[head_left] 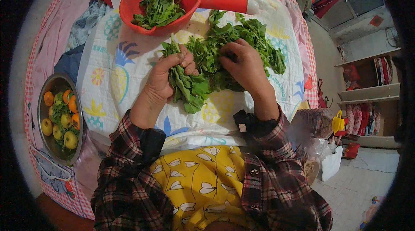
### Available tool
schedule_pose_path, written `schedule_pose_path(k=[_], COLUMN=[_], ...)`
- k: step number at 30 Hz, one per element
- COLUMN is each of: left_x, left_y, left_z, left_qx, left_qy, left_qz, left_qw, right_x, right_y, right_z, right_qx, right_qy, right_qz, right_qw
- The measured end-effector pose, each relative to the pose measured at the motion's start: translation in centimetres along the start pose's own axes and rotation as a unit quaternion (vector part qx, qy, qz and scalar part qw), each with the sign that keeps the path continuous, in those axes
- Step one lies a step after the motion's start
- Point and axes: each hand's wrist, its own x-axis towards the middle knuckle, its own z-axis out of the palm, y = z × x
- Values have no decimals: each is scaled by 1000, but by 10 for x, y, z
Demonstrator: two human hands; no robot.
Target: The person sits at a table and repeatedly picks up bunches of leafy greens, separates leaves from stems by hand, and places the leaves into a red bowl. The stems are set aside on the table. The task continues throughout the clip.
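My left hand is closed round a bunch of leafy greens, whose leaves hang below the fist and whose stems poke out above it. To its right, my right hand reaches into a loose pile of the same greens, thumb and fingers drawn together. What its fingertips hold, if anything, is hidden among the leaves. Beyond my left hand stands a red plastic ladle-shaped bowl with a long handle pointing right. More picked greens lie inside it.
A white quilted cloth printed with pineapples lies under the greens. At the left, a metal basin holds apples, oranges and some greens. To the right are a large clear plastic jar, a white bag and shelves with clothes.
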Motion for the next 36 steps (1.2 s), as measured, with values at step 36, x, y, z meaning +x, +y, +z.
schedule_pose_path(k=[36], left_x=[1], left_y=[-1], left_z=[-9], left_qx=[-3], left_qy=[8], left_qz=[-34], left_qw=[999], right_x=[-4], right_y=[8], right_z=[-7], right_qx=[-76], right_qy=[65], right_qz=[52], right_qw=[994])
